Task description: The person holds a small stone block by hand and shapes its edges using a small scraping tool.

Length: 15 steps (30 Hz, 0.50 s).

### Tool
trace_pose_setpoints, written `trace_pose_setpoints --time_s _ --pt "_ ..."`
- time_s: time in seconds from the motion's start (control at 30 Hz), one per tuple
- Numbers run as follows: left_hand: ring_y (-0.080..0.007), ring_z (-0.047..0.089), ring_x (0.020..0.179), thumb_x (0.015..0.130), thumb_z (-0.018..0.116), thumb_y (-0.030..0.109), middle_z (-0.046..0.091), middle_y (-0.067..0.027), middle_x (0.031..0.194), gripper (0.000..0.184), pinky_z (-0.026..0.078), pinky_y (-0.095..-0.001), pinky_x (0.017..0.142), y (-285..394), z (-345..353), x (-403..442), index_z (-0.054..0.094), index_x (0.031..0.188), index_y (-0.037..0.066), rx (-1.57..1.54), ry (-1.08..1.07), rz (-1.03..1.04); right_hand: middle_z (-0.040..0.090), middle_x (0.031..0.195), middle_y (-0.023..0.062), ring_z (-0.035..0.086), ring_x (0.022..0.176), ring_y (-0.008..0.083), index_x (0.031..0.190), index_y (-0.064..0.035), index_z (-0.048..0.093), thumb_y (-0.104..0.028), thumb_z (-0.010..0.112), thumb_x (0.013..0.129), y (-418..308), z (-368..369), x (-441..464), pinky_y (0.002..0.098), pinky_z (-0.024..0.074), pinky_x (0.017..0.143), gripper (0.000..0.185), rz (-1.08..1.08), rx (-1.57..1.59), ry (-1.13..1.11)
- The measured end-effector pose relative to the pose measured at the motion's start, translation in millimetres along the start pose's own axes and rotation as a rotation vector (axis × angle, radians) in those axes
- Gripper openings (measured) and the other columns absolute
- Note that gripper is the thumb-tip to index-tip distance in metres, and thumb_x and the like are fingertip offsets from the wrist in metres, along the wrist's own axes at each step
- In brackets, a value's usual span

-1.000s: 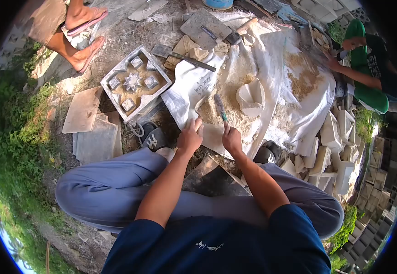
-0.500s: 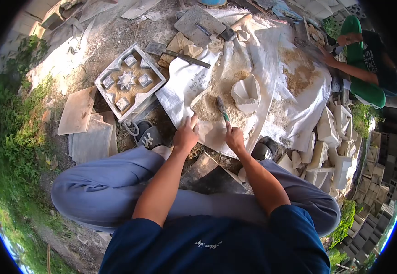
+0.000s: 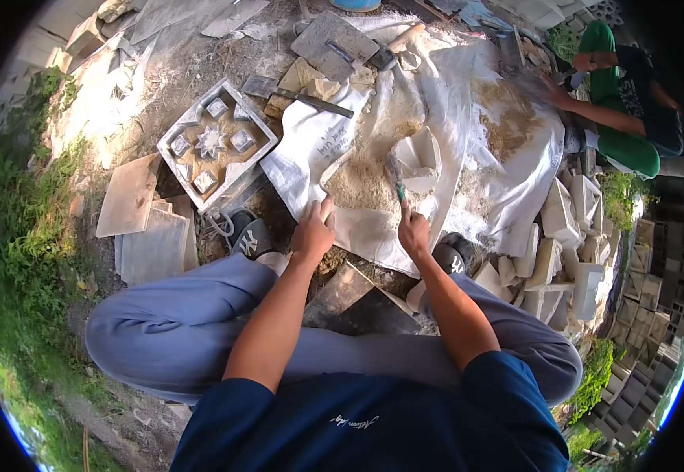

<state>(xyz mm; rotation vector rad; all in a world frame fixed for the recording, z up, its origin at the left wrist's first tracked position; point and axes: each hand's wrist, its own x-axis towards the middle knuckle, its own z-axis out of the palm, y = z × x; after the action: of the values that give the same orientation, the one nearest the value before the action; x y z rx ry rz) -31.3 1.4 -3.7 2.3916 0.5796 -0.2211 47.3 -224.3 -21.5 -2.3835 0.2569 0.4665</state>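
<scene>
My right hand [image 3: 414, 234] is closed round the green handle of a small tool [image 3: 398, 183] with a narrow dark blade. The blade points away from me and meets the left side of a hollow, angular off-white block [image 3: 418, 160]. My left hand [image 3: 313, 233] is closed at the near left edge of a pale, sand-covered area; what its fingers grip there is hard to make out. Sandy powder [image 3: 361, 182] lies between the hands and the block, on a white sheet [image 3: 302, 153] with handwriting on it.
To the left stand a square mould [image 3: 216, 145] with a star pattern and leaning flat slabs [image 3: 153, 244]. A hammer [image 3: 385, 59] and a dark metal bar [image 3: 314, 102] lie beyond. Cast pieces [image 3: 554, 275] pile up at right. Another person [image 3: 633, 102] works at upper right.
My right hand has moved slightly right, bringing the tool's blade from the powder to the off-white block. My left hand keeps its place at the near edge.
</scene>
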Motion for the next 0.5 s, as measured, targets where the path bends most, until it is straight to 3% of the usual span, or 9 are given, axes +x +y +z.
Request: trace_pose_setpoints --time_s 0.13,0.2,0.23,0.37,0.4,0.43,0.5 --pt "-0.0440 0.059 0.105 0.093 0.057 0.033 0.060 -0.0230 0.115 0.040 0.051 -0.0520 0.083 -0.5 2.3 -1.1 0.052 0.126 0.013 0.011 -0.011 -0.096 0.057 0.066 0.0324 0.058 0.065 0.0492 0.069 0.0085 0.059 -0.053 0.041 0.099 6.6 5.8 -11.3 0.0545 0.0434 0.066 0.071 -0.091 0.153 0.091" --pt "-0.0439 0.059 0.105 0.093 0.057 0.033 0.060 -0.0227 0.114 0.039 0.051 -0.0520 0.083 0.5 2.1 1.6 0.052 0.127 0.014 0.010 0.011 -0.067 0.059 0.069 0.0345 0.061 0.071 0.0500 0.070 0.0083 0.062 -0.053 0.043 0.098 13.4 13.9 -11.0 0.0558 0.0447 0.071 0.070 -0.064 -0.120 0.035" --pt "-0.0440 0.059 0.105 0.093 0.057 0.033 0.060 -0.0227 0.114 0.040 0.051 -0.0520 0.084 0.9 1.7 0.5 0.052 0.127 0.012 0.014 -0.001 -0.050 0.059 0.074 0.0373 0.062 0.082 0.0527 0.073 0.0082 0.065 -0.052 0.044 0.098 17.1 14.5 -7.9 0.0574 0.0453 0.077 0.068 0.026 -0.108 -0.091" --pt "-0.0440 0.060 0.105 0.093 0.056 0.034 0.061 -0.0227 0.114 0.041 0.051 -0.0519 0.083 8.9 -8.9 0.6 0.051 0.126 0.011 0.019 -0.068 -0.101 0.059 0.069 0.0350 0.061 0.074 0.0514 0.069 0.0090 0.062 -0.058 0.043 0.096 4.8 10.4 7.7 0.0562 0.0445 0.072 0.075 0.006 -0.070 -0.036" --pt "-0.0440 0.060 0.105 0.093 0.056 0.034 0.061 -0.0227 0.114 0.041 0.051 -0.0519 0.083 6.7 -7.3 1.0 0.051 0.126 0.011 0.019 -0.070 -0.109 0.055 0.063 0.0334 0.058 0.063 0.0478 0.065 0.0097 0.058 -0.060 0.041 0.097 -1.7 3.1 7.0 0.0551 0.0417 0.065 0.079 -0.053 -0.025 -0.016" --pt "-0.0438 0.060 0.104 0.093 0.056 0.034 0.061 -0.0226 0.112 0.040 0.051 -0.0520 0.083 4.5 -4.6 2.7 0.051 0.127 0.013 0.011 -0.062 -0.126 0.057 0.069 0.0347 0.060 0.071 0.0503 0.071 0.0085 0.061 -0.047 0.044 0.100 -7.8 -3.5 4.6 0.0551 0.0436 0.067 0.065 -0.058 -0.024 -0.012" --pt "-0.0436 0.060 0.103 0.093 0.056 0.034 0.062 -0.0225 0.111 0.040 0.051 -0.0521 0.083 3.7 -1.1 1.0 0.051 0.128 0.015 -0.003 -0.054 -0.152 0.055 0.067 0.0338 0.058 0.067 0.0505 0.071 0.0081 0.059 -0.043 0.045 0.100 -2.1 -5.0 -5.0 0.0551 0.0427 0.064 0.060 -0.139 0.127 0.055"
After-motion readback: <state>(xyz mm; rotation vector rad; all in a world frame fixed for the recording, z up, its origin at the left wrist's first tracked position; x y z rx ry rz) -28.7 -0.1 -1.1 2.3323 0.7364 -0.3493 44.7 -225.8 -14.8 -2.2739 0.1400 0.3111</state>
